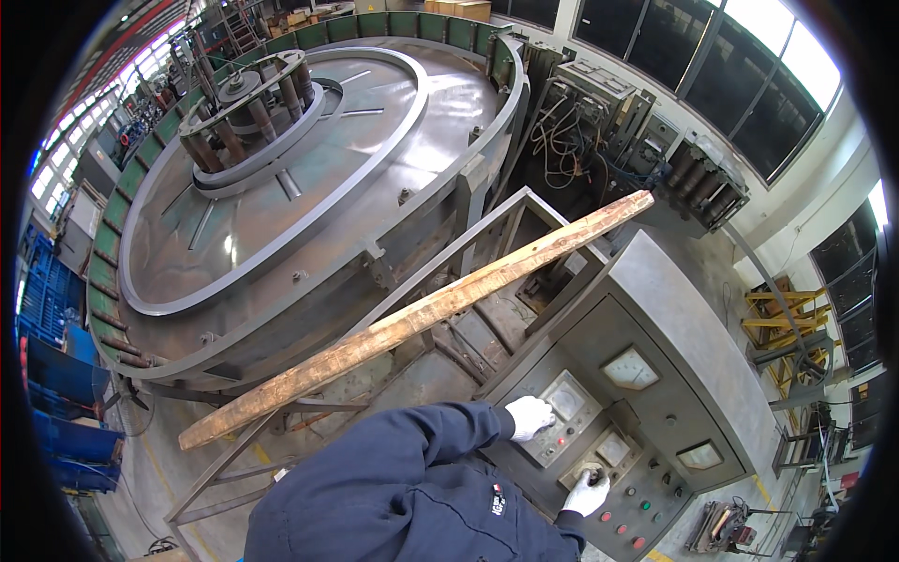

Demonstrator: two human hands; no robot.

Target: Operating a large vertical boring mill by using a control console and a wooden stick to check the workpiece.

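Both my hands wear white gloves and are at a grey control console (674, 281). My left hand (530, 418) rests at the edge of the upper instrument plate (565, 401), its fingers drawn together. Whatever may be in them is too small to name. A small red light or button (561, 442) sits just below these fingertips. Lower on the panel, my right hand (587, 494) grips a dark rotary knob (593, 475) beside the second instrument plate (614, 450). Red push buttons (639, 542) and green ones (645, 505) lie to the right of this hand.
A long wooden beam (421, 314) lies slantwise across a metal rail frame (449, 253) beyond the console. Behind it stands a large round machine table (318, 206) with a green rim wall. Cabled machinery (581, 122) stands at the far right, with yellow stands (787, 318) nearer.
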